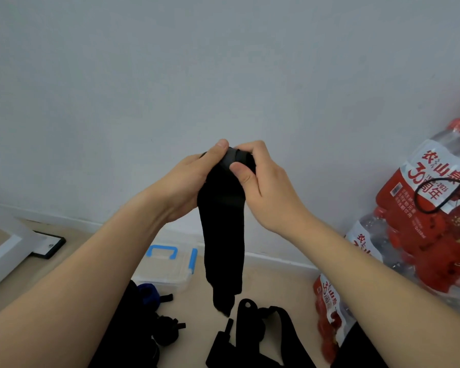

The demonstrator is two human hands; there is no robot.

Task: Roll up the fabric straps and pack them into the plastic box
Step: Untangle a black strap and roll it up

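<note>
A wide black fabric strap (223,235) hangs in the air in front of me, its top end folded over into a small roll. My left hand (189,181) grips that top end from the left, thumb on the roll. My right hand (260,181) pinches it from the right, thumb pressed on the front. The strap's loose tail dangles down to just above the floor. The clear plastic box (168,269) with blue handle and blue latch stands closed on the floor below, partly hidden by my left forearm.
More black straps (252,333) lie on the floor at the bottom centre, with a blue and black rolled strap (149,294) and a small black roll (168,330) to their left. Shrink-wrapped red bottle packs (422,221) stand at the right. A white frame (3,251) leans at the left.
</note>
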